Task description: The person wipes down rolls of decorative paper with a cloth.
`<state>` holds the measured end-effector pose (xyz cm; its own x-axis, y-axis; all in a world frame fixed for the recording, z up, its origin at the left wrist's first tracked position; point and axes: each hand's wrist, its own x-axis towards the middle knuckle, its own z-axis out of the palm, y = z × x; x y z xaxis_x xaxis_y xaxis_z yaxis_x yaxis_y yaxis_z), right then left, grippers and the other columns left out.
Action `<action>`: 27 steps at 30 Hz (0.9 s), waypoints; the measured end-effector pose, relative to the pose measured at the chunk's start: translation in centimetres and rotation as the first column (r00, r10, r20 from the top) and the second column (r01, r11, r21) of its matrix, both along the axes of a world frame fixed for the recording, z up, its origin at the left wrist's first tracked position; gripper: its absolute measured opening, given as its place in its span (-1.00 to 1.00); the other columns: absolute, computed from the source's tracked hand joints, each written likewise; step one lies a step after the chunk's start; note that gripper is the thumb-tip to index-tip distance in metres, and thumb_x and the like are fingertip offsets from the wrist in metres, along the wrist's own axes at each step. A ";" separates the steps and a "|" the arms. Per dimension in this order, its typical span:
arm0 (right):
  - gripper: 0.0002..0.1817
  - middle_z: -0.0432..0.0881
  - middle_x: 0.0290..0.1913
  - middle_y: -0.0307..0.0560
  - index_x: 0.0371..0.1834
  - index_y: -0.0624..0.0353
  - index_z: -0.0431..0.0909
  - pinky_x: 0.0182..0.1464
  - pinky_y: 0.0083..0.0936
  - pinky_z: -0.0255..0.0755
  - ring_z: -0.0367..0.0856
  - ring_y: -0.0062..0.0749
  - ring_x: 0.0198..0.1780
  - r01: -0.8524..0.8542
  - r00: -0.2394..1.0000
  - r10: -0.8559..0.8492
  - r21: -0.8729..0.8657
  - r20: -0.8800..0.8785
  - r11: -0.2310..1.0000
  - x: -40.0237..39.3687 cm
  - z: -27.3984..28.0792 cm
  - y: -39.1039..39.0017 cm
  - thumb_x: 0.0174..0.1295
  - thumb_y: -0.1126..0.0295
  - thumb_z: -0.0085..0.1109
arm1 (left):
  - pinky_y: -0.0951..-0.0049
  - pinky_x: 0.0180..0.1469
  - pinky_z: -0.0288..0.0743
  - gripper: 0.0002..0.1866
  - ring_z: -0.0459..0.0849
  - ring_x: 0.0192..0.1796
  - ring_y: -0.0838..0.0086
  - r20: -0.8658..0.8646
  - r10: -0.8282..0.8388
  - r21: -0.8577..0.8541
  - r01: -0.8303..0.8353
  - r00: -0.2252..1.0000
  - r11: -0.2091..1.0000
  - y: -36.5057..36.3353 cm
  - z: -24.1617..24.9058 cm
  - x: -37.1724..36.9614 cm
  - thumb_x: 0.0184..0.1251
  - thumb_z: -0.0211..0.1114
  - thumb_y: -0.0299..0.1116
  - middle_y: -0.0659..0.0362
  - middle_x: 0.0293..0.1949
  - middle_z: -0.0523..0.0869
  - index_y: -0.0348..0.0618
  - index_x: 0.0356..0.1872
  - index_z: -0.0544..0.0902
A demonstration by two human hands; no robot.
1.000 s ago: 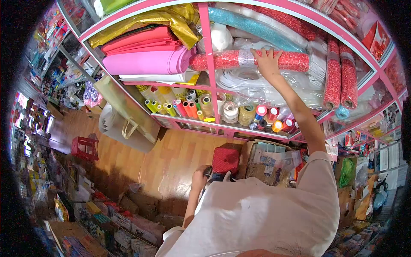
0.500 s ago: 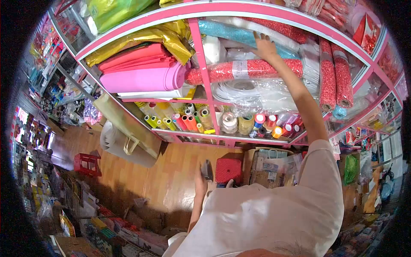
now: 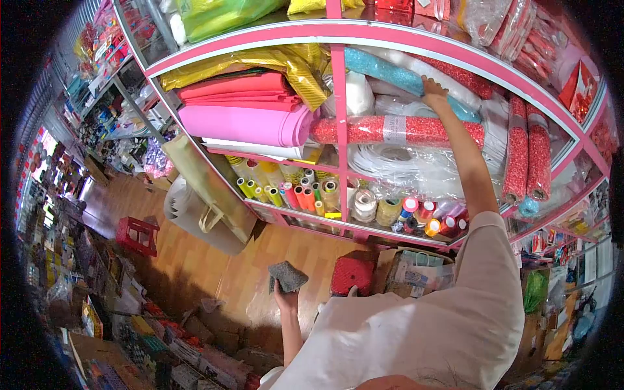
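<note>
My right hand [image 3: 435,91] is raised to the pink-framed shelf, at the light blue glittery roll [image 3: 383,70], its fingers bent over the roll's edge. Under that hand lies a red glittery roll [image 3: 429,132] with a paper label. Low at the centre, my left hand [image 3: 286,298] grips a folded grey cloth [image 3: 288,277], which spreads above the fingers. Left of the shelf's upright are a pink roll [image 3: 240,125], folded red sheets [image 3: 240,90] and a gold patterned sheet [image 3: 260,60].
Small coloured rolls and spools [image 3: 300,196] stand on the lower shelf. Below are a red stool [image 3: 351,274] and a cardboard box [image 3: 388,268]. A large wrapped roll [image 3: 201,218] leans at the shelf's left end, near a red crate [image 3: 138,236] on the wooden floor [image 3: 253,250].
The view has shifted, so the shelf appears lower and further right. My left hand has turned, showing the grey cloth's broad side. My right hand's fingers are now bent, no longer spread.
</note>
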<state>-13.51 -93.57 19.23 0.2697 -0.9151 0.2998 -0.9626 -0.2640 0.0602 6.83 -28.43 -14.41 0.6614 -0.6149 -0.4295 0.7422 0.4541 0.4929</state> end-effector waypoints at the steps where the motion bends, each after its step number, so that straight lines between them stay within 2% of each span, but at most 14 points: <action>1: -0.26 0.38 0.21 -0.15 0.28 -0.17 0.21 0.19 0.36 0.17 0.35 -0.12 0.28 -0.006 1.000 0.006 -0.028 -0.005 1.000 -0.1 0.1 0.0 -0.01 0.17 0.35 | 0.09 0.26 0.29 -0.46 0.35 0.30 0.25 0.023 -0.010 0.019 0.010 1.000 1.000 0.0 -0.1 0.0 0.31 0.11 -0.02 0.19 0.26 0.40 0.03 0.26 0.34; 2: -0.26 0.38 0.21 -0.15 0.28 -0.17 0.21 0.19 0.36 0.17 0.35 -0.12 0.28 -0.002 1.000 0.002 -0.026 -0.007 1.000 -0.4 0.1 0.0 -0.01 0.17 0.35 | 0.09 0.26 0.29 -0.46 0.35 0.30 0.25 0.021 -0.015 0.022 0.014 1.000 1.000 0.0 -0.2 0.0 0.31 0.11 -0.02 0.19 0.26 0.40 0.03 0.26 0.34; 4: -0.19 0.41 0.18 -0.16 0.29 -0.16 0.17 0.20 0.28 0.20 0.40 -0.13 0.24 -0.038 0.997 0.029 -0.152 -0.066 0.988 -0.6 2.2 2.4 -0.07 0.16 0.39 | 0.09 0.25 0.30 -0.46 0.35 0.30 0.25 -0.021 -0.039 0.003 0.039 0.999 0.999 -0.3 -0.1 -0.1 0.29 0.12 -0.03 0.19 0.26 0.41 0.03 0.25 0.35; 6: -0.22 0.40 0.19 -0.16 0.28 -0.17 0.21 0.22 0.29 0.15 0.38 -0.12 0.24 -0.061 0.996 0.047 -0.182 -0.077 0.981 -1.4 3.1 3.4 -0.07 0.16 0.38 | 0.08 0.25 0.29 -0.46 0.35 0.30 0.25 -0.042 -0.069 -0.020 0.068 0.997 0.998 -0.9 -0.4 -0.1 0.29 0.13 -0.03 0.19 0.26 0.41 0.03 0.25 0.35; 8: -0.19 0.40 0.20 -0.16 0.31 -0.21 0.21 0.23 0.24 0.14 0.37 -0.13 0.24 -0.194 0.981 0.143 -0.567 -0.134 0.800 -2.4 3.6 3.8 -0.09 0.18 0.37 | 0.07 0.26 0.29 -0.46 0.35 0.30 0.25 -0.061 -0.102 -0.045 0.100 0.993 0.994 -1.7 -0.6 -0.3 0.28 0.14 -0.03 0.18 0.26 0.41 0.03 0.25 0.36; 11: -0.19 0.39 0.22 -0.11 0.31 -0.25 0.24 0.20 0.13 0.20 0.38 -0.10 0.23 -0.273 0.961 0.231 -0.648 -0.151 0.711 -4.0 5.9 6.1 -0.12 0.23 0.35 | 0.02 0.25 0.28 -0.46 0.33 0.31 0.24 -0.052 -0.150 0.005 0.150 0.987 0.989 -3.5 1.3 -1.3 0.28 0.14 -0.04 0.16 0.27 0.39 0.02 0.25 0.35; 12: -0.19 0.39 0.22 -0.11 0.31 -0.25 0.24 0.20 0.13 0.20 0.38 -0.10 0.23 -0.264 0.964 0.220 -0.644 -0.149 0.718 -4.5 6.2 6.5 -0.12 0.23 0.35 | 0.02 0.25 0.28 -0.46 0.33 0.31 0.24 -0.053 -0.162 0.011 0.163 0.985 0.987 -4.1 1.2 -1.5 0.28 0.14 -0.04 0.16 0.27 0.39 0.02 0.25 0.35; 14: -0.22 0.38 0.23 -0.04 0.29 -0.24 0.30 0.15 0.02 0.26 0.39 -0.09 0.22 -0.326 0.945 0.219 -0.722 -0.241 0.610 -5.6 6.5 7.4 -0.13 0.26 0.32 | 0.02 0.26 0.27 -0.47 0.32 0.31 0.24 -0.098 -0.204 0.018 0.207 0.974 0.978 -4.8 1.0 -1.8 0.30 0.12 -0.06 0.16 0.27 0.39 0.02 0.26 0.34; 16: -0.28 0.41 0.18 0.02 0.25 -0.20 0.36 0.13 -0.01 0.28 0.39 -0.08 0.21 -0.328 0.944 0.214 -0.737 -0.249 0.591 -5.8 7.2 9.9 -0.13 0.27 0.30 | 0.01 0.26 0.27 -0.47 0.31 0.32 0.23 -0.077 -0.239 0.020 0.241 0.968 0.970 -5.7 2.2 -2.5 0.32 0.10 -0.07 0.14 0.27 0.38 0.01 0.27 0.33; 18: -0.29 0.44 0.12 0.01 0.24 -0.17 0.36 0.08 -0.05 0.31 0.41 -0.10 0.20 -0.223 0.972 0.118 -0.644 -0.202 0.732 -5.9 7.8 12.6 -0.13 0.28 0.30 | 0.01 0.27 0.25 -0.48 0.31 0.32 0.22 -0.077 -0.314 0.004 0.315 0.946 0.949 -6.3 2.6 -2.9 0.35 0.07 -0.08 0.13 0.28 0.37 0.00 0.28 0.31; 19: -0.31 0.46 0.05 -0.02 0.18 -0.10 0.38 0.02 -0.12 0.32 0.43 -0.13 0.13 -0.264 0.962 0.129 -0.683 -0.242 0.681 -6.4 8.0 13.8 -0.16 0.26 0.34 | 0.01 0.27 0.25 -0.48 0.31 0.32 0.22 -0.076 -0.329 0.007 0.330 0.941 0.944 -6.7 2.5 -3.0 0.35 0.07 -0.08 0.13 0.28 0.37 0.00 0.28 0.31; 22: -0.31 0.44 0.02 -0.05 0.12 -0.05 0.40 -0.03 -0.18 0.30 0.42 -0.16 0.06 -0.305 0.951 0.179 -0.661 -0.253 0.686 -7.4 8.2 17.1 -0.20 0.22 0.40 | 0.01 0.29 0.23 -0.47 0.30 0.33 0.21 -0.063 -0.390 0.004 0.391 0.919 0.920 -7.7 3.0 -3.5 0.36 0.04 -0.06 0.14 0.29 0.36 0.00 0.30 0.29; 25: -0.28 0.41 -0.02 -0.02 0.10 -0.02 0.40 -0.03 -0.21 0.27 0.39 -0.17 0.02 -0.295 0.954 0.183 -0.648 -0.235 0.702 -8.6 7.9 20.3 -0.25 0.18 0.44 | 0.04 0.31 0.20 -0.45 0.28 0.35 0.23 0.010 -0.426 0.011 0.426 0.904 0.905 -8.7 5.0 -4.5 0.38 0.01 -0.01 0.15 0.30 0.35 0.02 0.32 0.27; 27: -0.28 0.39 -0.04 0.02 0.11 0.00 0.39 -0.01 -0.22 0.27 0.38 -0.14 0.02 -0.302 0.953 0.214 -0.613 -0.214 0.730 -9.6 7.5 23.8 -0.25 0.19 0.43 | 0.08 0.33 0.16 -0.43 0.27 0.35 0.27 0.134 -0.376 -0.026 0.383 0.917 0.924 -9.5 5.4 -4.6 0.39 -0.01 0.05 0.16 0.30 0.34 0.04 0.34 0.26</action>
